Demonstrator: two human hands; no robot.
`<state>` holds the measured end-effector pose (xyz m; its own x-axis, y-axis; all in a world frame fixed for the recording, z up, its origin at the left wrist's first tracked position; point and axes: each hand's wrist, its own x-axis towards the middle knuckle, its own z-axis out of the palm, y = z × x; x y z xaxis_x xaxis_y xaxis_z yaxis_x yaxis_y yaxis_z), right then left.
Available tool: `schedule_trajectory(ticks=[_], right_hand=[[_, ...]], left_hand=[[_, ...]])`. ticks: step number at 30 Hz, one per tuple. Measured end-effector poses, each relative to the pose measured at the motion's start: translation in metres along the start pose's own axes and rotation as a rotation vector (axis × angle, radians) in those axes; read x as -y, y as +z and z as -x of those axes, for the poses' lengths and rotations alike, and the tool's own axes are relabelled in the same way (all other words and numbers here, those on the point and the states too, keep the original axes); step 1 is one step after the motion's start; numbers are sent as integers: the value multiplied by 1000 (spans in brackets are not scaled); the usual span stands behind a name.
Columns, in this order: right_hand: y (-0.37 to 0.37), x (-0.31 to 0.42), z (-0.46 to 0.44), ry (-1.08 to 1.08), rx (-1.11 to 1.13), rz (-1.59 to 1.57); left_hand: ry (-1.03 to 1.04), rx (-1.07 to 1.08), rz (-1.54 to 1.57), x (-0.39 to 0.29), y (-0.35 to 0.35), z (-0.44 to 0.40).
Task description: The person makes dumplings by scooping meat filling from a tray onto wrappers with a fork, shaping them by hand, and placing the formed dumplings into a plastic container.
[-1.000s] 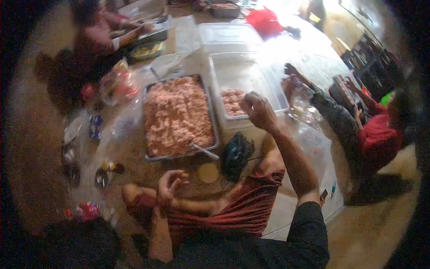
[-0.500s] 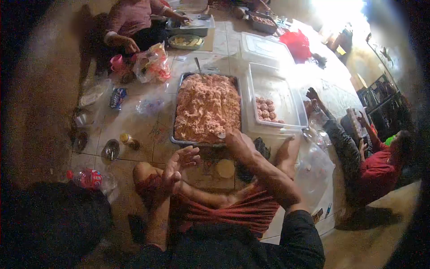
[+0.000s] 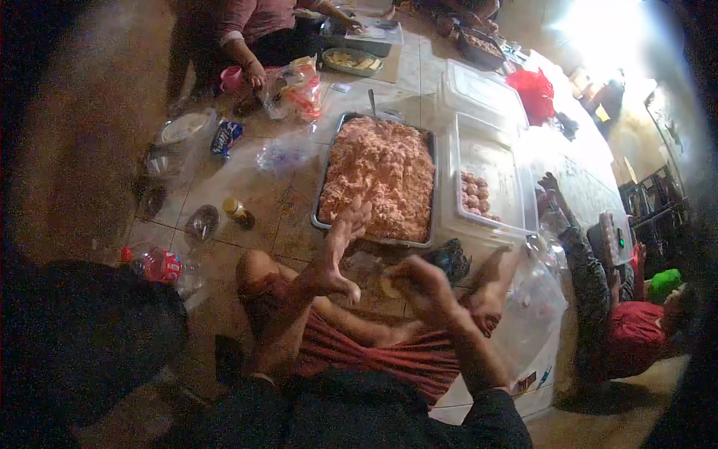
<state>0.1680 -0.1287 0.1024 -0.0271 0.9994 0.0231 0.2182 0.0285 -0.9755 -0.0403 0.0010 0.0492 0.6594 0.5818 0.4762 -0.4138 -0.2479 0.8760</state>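
In front of me a deep rectangular tray [image 3: 320,218] is heaped with pink minced meat [image 3: 381,172], and a metal handle [image 3: 372,102] sticks up at its far edge. My left hand [image 3: 338,254] is open at the tray's near left edge, fingers spread and thumb apart, with nothing visible in it. Lower and to the right, my right hand [image 3: 425,288] has curled fingers; whatever they hold is hidden. A round yellowish thing [image 3: 390,286] shows beside its fingertips. Right of the tray, a clear plastic box [image 3: 493,161] has several meatballs [image 3: 476,194] in its near left part.
A clear lid [image 3: 485,93] lies beyond the box. On the left are a small yellow-capped jar [image 3: 238,212], a blue packet [image 3: 226,138] and a red-labelled bottle [image 3: 161,265]. A plastic bag [image 3: 532,288] lies at right. Other people sit at far left and right.
My view has turned, so the scene sits further right. My left hand has stretched forward to the tray's edge. My right hand has drawn back from the meat; the pale utensil tip no longer shows.
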Motion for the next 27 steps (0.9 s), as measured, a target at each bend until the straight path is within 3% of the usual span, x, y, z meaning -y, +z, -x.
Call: schedule_trajectory(ticks=[5, 7, 11, 13, 16, 20, 22, 27], right_hand=[[34, -24, 0, -184, 112, -50], [37, -37, -13, -564, -113, 426], [35, -54, -34, -593, -265, 601], [27, -60, -37, -528, -388, 668], [5, -58, -43, -383, -437, 647], [-27, -54, -43, -209, -558, 509], [-36, -47, -32, -81, -614, 536], [-51, -117, -13, 27, -607, 616]], left_hand=[[-94, -39, 328, 34, 7, 3], [-103, -100, 471, 48, 17, 10], [-52, -243, 654, 66, 42, 17], [-12, -285, 714, 65, 49, 27], [-32, -32, 644, 41, 52, 35], [81, -15, 639, 31, 47, 29], [-138, -170, 542, 37, 27, 40], [-342, -268, 326, 13, 12, 26]])
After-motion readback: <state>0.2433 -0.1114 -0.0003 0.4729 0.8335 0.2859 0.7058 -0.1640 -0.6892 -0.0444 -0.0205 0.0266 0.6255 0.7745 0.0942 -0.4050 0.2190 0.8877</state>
